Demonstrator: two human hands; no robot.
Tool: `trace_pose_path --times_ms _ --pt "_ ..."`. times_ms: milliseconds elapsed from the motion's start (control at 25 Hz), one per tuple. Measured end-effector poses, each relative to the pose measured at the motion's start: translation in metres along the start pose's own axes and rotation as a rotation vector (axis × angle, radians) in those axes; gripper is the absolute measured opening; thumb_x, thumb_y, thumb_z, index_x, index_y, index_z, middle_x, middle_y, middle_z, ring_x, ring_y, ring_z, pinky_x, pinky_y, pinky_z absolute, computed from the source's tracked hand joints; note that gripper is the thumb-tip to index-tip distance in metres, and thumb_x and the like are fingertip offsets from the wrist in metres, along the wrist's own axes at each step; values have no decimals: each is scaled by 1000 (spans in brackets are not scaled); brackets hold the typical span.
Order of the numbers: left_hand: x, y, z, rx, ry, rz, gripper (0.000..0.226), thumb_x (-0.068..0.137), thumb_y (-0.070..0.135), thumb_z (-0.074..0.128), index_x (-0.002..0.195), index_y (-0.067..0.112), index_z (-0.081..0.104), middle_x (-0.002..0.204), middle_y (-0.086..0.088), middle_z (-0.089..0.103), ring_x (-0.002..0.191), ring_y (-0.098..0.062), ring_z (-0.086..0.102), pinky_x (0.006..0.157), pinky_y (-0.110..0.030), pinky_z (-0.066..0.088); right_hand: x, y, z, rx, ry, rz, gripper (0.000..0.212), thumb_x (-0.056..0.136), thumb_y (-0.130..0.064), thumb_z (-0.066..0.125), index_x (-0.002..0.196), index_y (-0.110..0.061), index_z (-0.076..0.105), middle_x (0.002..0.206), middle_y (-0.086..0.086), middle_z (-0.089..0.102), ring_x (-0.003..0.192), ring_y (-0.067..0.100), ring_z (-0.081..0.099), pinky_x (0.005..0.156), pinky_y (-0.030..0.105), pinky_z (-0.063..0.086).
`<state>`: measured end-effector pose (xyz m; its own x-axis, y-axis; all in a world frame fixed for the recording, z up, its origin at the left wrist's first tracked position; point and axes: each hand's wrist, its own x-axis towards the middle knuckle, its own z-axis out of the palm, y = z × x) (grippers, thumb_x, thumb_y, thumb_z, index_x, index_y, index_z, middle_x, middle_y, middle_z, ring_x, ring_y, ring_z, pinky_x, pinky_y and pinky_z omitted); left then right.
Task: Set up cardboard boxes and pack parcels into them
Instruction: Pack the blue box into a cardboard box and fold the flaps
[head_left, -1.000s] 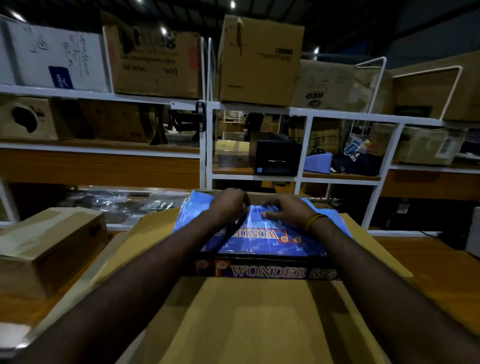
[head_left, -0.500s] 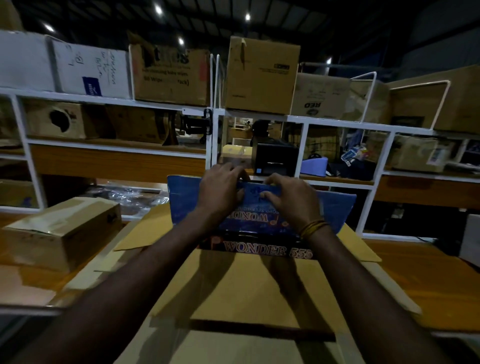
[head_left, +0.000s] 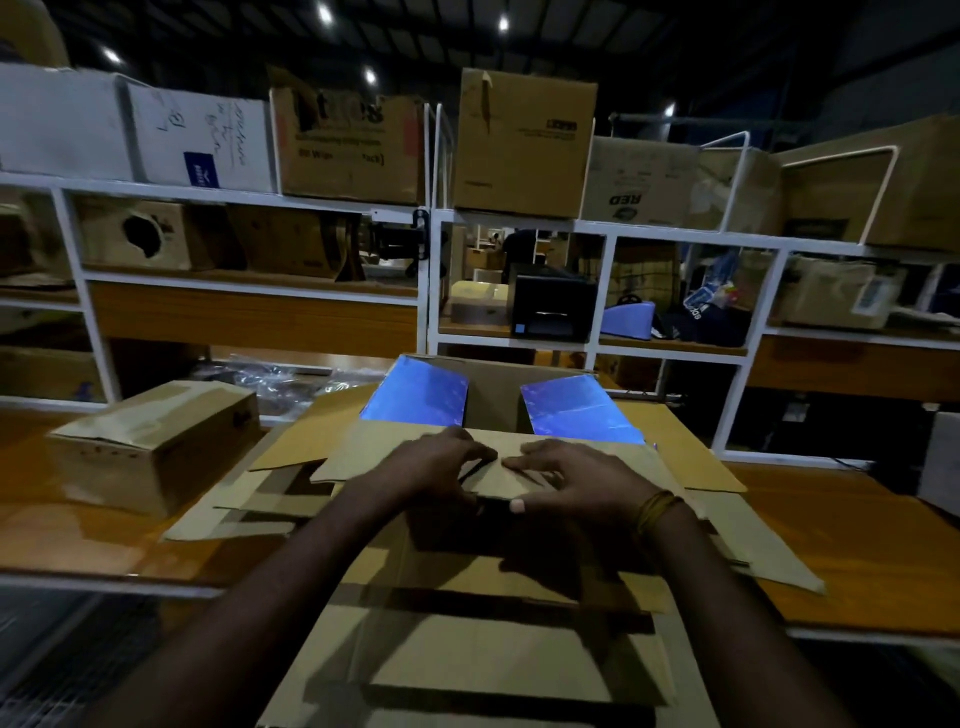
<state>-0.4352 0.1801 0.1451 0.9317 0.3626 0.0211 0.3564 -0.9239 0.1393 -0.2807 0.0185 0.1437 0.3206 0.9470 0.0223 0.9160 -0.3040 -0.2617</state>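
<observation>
An open cardboard box (head_left: 493, 577) stands on the table right in front of me. Inside it lies a blue glossy parcel (head_left: 415, 395), showing in two patches either side of the far flap (head_left: 493, 389). My left hand (head_left: 436, 467) and my right hand (head_left: 566, 480) meet at the middle of a cardboard flap (head_left: 358, 452) folded over the parcel. Fingers rest on top of the flap and my right thumb hooks under its near edge. The side flaps spread outward, left (head_left: 311, 436) and right (head_left: 696, 462). Most of the parcel is hidden under the flap.
A closed, taped carton (head_left: 156, 441) sits on the wooden table (head_left: 857, 561) to the left. Crumpled clear plastic (head_left: 280, 379) lies behind it. White shelving (head_left: 431, 291) across the back holds many cartons and a black label printer (head_left: 550, 304).
Both hands held the blue parcel by its top edge above the box. The parcel now lies inside, and the hands have moved onto a cardboard flap folded over it.
</observation>
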Motion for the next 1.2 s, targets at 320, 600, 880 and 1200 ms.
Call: trace_pose_path --times_ms 320,600,880,1200 --pt "26 -20 37 54 -107 -33 108 77 66 71 159 36 8 167 -3 -11 153 -34 -8 119 -62 6 22 23 39 -73 134 109 70 87 -58 63 149 -40 37 164 2 19 150 23 16 118 50 25" --pt "51 -7 42 152 356 -65 67 83 35 77 141 27 46 139 -9 49 123 -32 48 97 -41 43 43 35 53 -123 521 172 44 88 -28 68 130 -37 58 117 1 58 111 25 53 90 37 42" --pt "95 -25 28 -251 279 39 29 86 33 75 110 17 72 107 -1 70 98 -16 65 79 -32 54 65 46 47 -88 622 272 27 94 -43 56 115 -31 68 110 2 60 105 23 54 85 37 41" --pt "155 0 18 -379 -44 97 42 102 27 54 141 13 50 131 7 54 117 -13 52 92 -25 40 85 53 34 -82 501 511 43 100 -49 42 139 -35 53 148 7 41 133 28 40 106 44 33"
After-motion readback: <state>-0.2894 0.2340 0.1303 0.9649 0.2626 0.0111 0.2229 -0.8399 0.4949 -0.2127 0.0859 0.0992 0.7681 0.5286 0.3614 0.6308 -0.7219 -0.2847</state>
